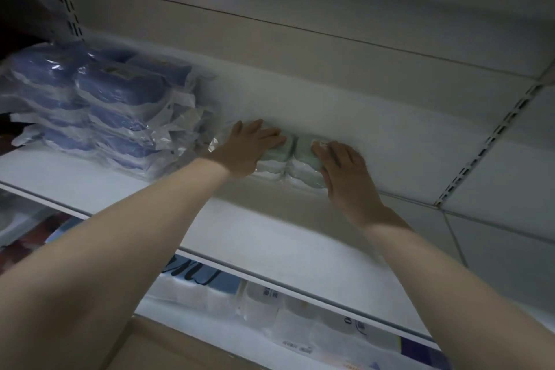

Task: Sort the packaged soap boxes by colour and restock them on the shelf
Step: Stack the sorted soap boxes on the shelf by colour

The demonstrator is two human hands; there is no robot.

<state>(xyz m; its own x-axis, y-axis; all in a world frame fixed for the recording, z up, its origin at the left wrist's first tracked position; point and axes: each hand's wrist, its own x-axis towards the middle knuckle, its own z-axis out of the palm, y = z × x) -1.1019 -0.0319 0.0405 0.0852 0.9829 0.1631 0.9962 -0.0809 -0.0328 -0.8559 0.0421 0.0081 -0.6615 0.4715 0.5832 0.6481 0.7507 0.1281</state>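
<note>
Sorting looks well under way but not finished; blue soap boxes [120, 105] in clear wrap are stacked several high at centre-left of the frame, on the shelf [270, 237]; that colour group reads as done, or nearly.

Green soap boxes [303, 156] sit mid-frame, two side by side & touching, just right of the blue stack w/ loose wrap between the groups; they're set back near the rear panel [300, 48]. Each has a paler layer underneath; can't tell if that's a 2nd box or the base of the same pack.

Left hand [249, 147]: fingers straight, laid flat over the top of the left-in-frame green box; pressing, not gripping. Right hand [345, 171]: fingers straight too, flat against the other green box's outer side & top edge; nothing held. My read: both hands are squaring up the green pair, so the placing step for this lot is about complete.

Left to do, prob.: more green, maybe other colours; the shelf board carries on right of the green pair toward the slotted upright [480, 147]. No supply of unsorted boxes in view, so can't say how many remain. Lower shelf at the bottom of the frame holds white packs [300, 318]; not part of this job as far as I can tell.
</note>
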